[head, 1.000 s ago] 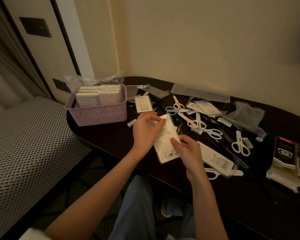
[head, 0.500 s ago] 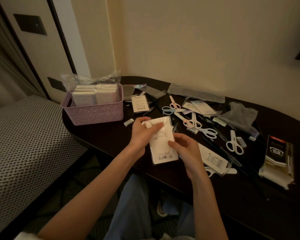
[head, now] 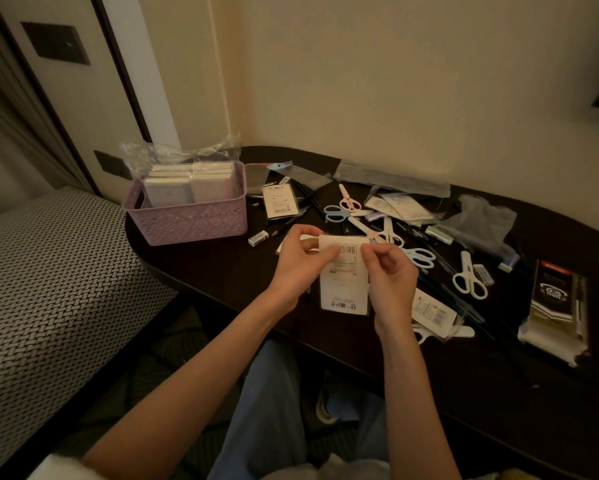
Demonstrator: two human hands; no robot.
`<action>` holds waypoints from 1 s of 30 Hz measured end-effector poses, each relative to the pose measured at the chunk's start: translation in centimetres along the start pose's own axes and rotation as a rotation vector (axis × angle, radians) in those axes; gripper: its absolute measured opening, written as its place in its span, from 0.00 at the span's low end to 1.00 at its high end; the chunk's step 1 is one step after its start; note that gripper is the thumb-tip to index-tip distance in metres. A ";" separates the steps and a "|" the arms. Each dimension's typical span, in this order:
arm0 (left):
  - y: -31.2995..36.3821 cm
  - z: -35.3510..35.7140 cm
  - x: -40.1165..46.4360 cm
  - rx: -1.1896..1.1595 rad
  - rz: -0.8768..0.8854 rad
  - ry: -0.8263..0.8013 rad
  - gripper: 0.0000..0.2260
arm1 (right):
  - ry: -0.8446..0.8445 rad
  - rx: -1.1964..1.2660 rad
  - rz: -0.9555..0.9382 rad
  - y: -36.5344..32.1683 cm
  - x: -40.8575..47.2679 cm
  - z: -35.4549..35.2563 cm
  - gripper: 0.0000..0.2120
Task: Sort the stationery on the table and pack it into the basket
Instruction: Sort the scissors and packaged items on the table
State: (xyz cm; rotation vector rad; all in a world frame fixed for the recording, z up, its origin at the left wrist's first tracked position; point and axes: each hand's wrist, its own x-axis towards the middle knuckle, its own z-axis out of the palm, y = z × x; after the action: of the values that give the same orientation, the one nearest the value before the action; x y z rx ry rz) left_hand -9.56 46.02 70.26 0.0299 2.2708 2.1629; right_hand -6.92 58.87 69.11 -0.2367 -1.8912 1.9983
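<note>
Both hands hold a white flat packet (head: 343, 289) with a barcode label upright above the dark table (head: 222, 271). My left hand (head: 296, 263) pinches its top left edge, and my right hand (head: 390, 275) grips its top right edge. A lilac perforated basket (head: 190, 220) stands at the table's left end with several white packs inside and clear plastic behind them. Several small scissors lie scattered to the right, among them a blue pair (head: 336, 213), a pink pair (head: 348, 201) and a white pair (head: 468, 277).
A second white packet (head: 280, 201) lies right of the basket, a small eraser (head: 258, 238) in front of it. Another labelled packet (head: 433, 311) lies under my right wrist. Black-and-white refill packs (head: 556, 306) sit far right. A woven-pattern bench (head: 49, 289) is left.
The packet has been turned upright. My right hand has climbed from its lower edge to its top right corner, beside my left hand.
</note>
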 end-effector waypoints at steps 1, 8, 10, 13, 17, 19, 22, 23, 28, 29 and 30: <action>-0.2 0.0 0.0 0.023 0.019 0.030 0.15 | 0.013 0.000 -0.027 -0.1 -0.1 0.1 0.02; -0.3 -0.2 0.4 0.046 -0.011 0.221 0.13 | 0.044 -0.037 -0.147 0.1 -0.1 -0.1 0.01; 0.1 -0.3 0.4 0.013 -0.044 0.199 0.12 | 0.027 -0.043 -0.159 0.2 -0.2 -0.1 0.02; 0.4 -0.5 0.4 -0.014 -0.061 0.120 0.07 | 0.015 -0.037 -0.151 0.0 -0.4 0.0 0.04; 0.3 -0.9 0.4 -0.067 -0.101 0.035 0.05 | 0.027 0.045 -0.048 -0.2 -0.4 -0.1 0.02; 0.3 -1.1 0.4 -0.122 -0.128 0.003 0.04 | 0.017 0.102 0.022 -0.3 -0.4 -0.2 0.02; 0.0 -1.5 0.7 -0.218 -0.162 -0.057 0.05 | 0.010 0.142 0.064 -0.6 -0.3 -0.2 0.02; -0.1 -1.6 0.8 -0.234 -0.163 -0.071 0.06 | 0.012 0.148 0.076 -0.7 -0.3 -0.2 0.02; -0.2 -1.7 1.0 -0.028 -0.018 0.022 0.02 | 0.009 0.172 0.119 -1.1 0.1 0.4 0.02; -0.1 -1.6 1.0 -0.012 0.009 0.048 0.04 | 0.002 0.162 0.115 -1.2 0.2 0.6 0.02; 0.0 -1.6 1.0 -0.018 0.025 0.077 0.06 | -0.006 0.153 0.108 -1.3 0.3 0.7 0.02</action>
State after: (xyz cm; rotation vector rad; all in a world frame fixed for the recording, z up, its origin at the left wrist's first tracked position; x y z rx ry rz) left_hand -10.63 44.41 70.36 -0.0249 2.3029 2.2344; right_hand -7.30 58.35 70.47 -0.2959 -1.7520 2.2053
